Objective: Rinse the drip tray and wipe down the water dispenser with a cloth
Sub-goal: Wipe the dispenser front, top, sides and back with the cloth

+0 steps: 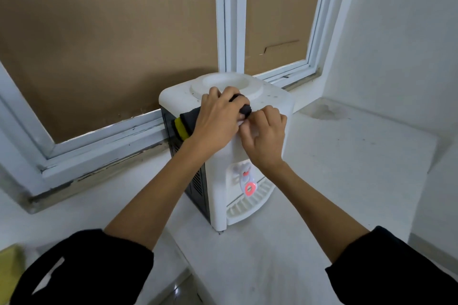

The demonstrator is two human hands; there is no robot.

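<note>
Both hands meet on top of the water dispenser [223, 146], at the middle of the frame. Left hand [216, 121] lies over a dark cloth [192, 119], its fingers curled round the bunched end and holding it down on the front edge of the dispenser's top; the cloth's other end — dark with a yellow band — hangs off the upper left corner of the machine. Right hand [264, 137] sits just beside it to the right, fingers curled, thumb and fingertips pinching something pale at the cloth's end; what it is cannot be told. The dispenser is white with a dark vented side, its round bottle well open at the top. Lower on its front are the taps [244, 176], one with a red ring, and below them the slotted drip tray [247, 204], seated in the machine. It stands on a white counter [334, 181], near a white window frame [230, 15] backed with brown cardboard [104, 44] across the upper frame. Black sleeves [81, 270] fill the lower corners.
</note>
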